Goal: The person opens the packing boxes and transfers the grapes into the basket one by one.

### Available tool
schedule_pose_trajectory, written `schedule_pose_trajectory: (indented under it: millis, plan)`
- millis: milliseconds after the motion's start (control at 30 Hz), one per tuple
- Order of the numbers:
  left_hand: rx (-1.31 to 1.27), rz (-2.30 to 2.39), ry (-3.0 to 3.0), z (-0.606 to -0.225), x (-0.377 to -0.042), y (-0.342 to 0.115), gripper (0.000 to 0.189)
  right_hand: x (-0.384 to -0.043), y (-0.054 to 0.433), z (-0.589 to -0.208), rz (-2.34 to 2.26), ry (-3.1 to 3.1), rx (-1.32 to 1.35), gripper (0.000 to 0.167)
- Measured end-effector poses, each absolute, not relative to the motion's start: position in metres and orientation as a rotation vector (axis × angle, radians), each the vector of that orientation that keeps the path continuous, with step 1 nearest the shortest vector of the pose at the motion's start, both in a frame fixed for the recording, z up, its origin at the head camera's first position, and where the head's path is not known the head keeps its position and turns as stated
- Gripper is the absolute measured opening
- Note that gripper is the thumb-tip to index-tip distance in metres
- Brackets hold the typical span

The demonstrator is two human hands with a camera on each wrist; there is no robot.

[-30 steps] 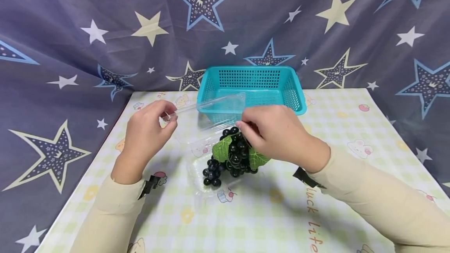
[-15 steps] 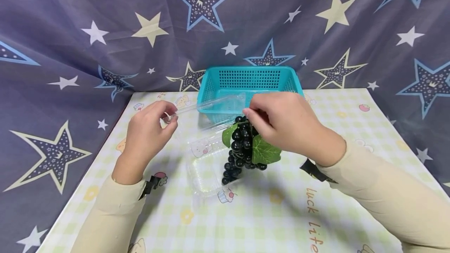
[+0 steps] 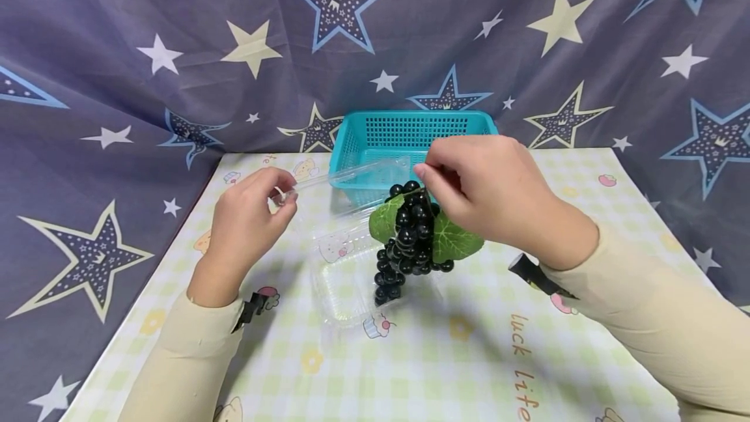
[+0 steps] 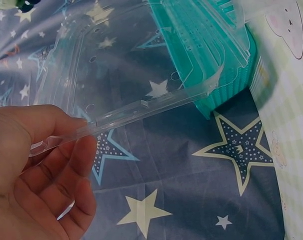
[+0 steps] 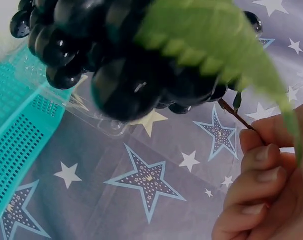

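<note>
A bunch of black grapes [image 3: 413, 233] with green leaves [image 3: 457, 239] hangs by its stem from my right hand [image 3: 492, 191]. In the right wrist view the thumb and fingers pinch the thin brown stem [image 5: 235, 115]. Below and left of the grapes, a clear plastic clamshell box [image 3: 346, 292] lies on the table with its lid [image 3: 375, 171] raised. My left hand [image 3: 249, 220] pinches the lid's edge at its left corner, as the left wrist view [image 4: 141, 107] also shows. The grapes hang over the right part of the box; whether they touch it I cannot tell.
A teal plastic basket [image 3: 416, 114] stands at the back of the table behind the lid. The table has a green-and-white checked cloth [image 3: 410, 370]. A dark curtain [image 3: 469, 18] with stars hangs behind and at both sides.
My right hand has lifted the grapes up and to the right, out of the box's tray. The left hand and the lid have stayed where they were.
</note>
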State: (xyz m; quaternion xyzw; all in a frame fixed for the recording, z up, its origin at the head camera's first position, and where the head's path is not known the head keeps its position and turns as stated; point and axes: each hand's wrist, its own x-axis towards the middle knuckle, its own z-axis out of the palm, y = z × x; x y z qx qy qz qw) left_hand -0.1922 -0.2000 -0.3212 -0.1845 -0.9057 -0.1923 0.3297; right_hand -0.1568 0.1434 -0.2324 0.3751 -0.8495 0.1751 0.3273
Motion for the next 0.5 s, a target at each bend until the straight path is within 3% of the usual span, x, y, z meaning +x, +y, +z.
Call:
schedule_pose_trajectory:
  millis: [500]
  plan:
    - [-0.486,-0.491,-2.364,-0.32,-0.192,-0.202,0.01,-0.156,0.157,-0.206,0.429,-2.205,0.933,0.031]
